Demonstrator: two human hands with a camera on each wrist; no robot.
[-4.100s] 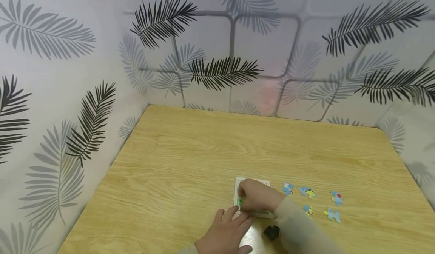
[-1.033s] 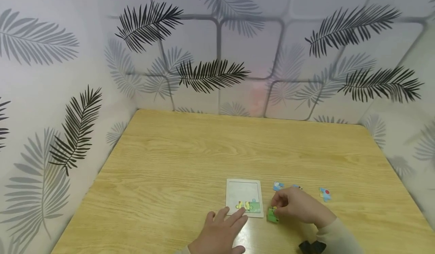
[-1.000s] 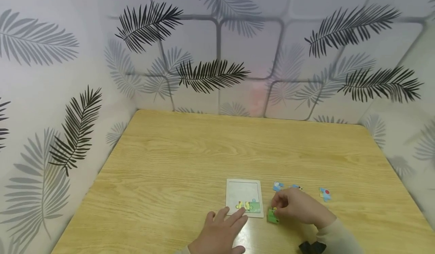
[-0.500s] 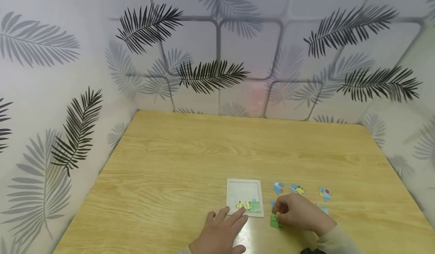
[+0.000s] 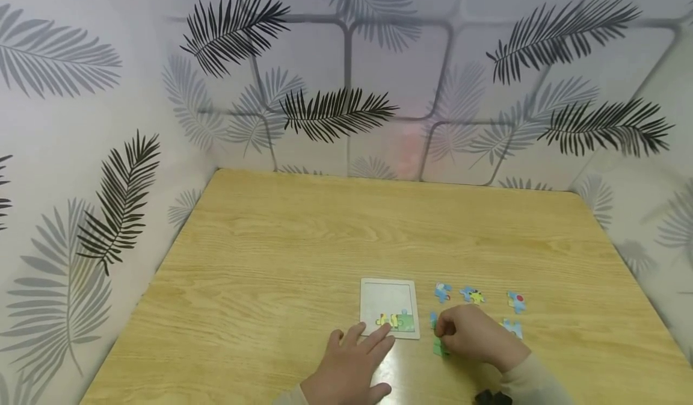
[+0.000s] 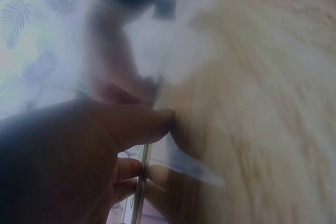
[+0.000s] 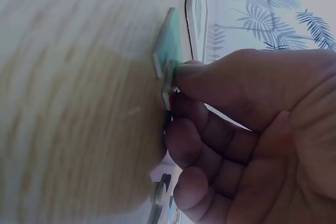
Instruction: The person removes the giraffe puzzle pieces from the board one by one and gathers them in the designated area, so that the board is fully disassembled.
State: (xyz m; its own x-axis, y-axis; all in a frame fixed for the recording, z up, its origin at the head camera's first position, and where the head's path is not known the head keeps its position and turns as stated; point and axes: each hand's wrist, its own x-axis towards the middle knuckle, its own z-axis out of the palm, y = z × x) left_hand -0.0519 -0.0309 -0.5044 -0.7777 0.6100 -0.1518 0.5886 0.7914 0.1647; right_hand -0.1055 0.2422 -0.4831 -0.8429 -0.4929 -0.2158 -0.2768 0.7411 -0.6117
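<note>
Between thumb and fingertips my right hand [image 5: 479, 336] pinches a green puzzle piece [image 5: 439, 348], to the right of the white puzzle board. In the right wrist view that piece [image 7: 169, 40] shows nearly edge-on low at the table, and my thumb presses against it. My left hand [image 5: 349, 363] lies with spread, extended fingers, its fingertips on the near edge of the white puzzle board [image 5: 387, 293]. Inside the board's lower right sit a green piece [image 5: 407, 322] and yellow-and-red piece parts. A blue piece [image 5: 433, 319] is partly hidden behind my right fingers.
Several loose pieces lie right of the board: a blue-and-white one [image 5: 442, 292], a blue-and-yellow pair [image 5: 473, 295], a blue one with a red dot [image 5: 517, 301] and a pale blue one [image 5: 512, 328]. A wooden table [image 5: 271, 260] reaches to the patterned wall [image 5: 325, 50].
Over these seconds my right hand has gone from above the board to the pieces at right and taken hold of a green one, shifting it slightly. My left hand stays at the board's edge.
</note>
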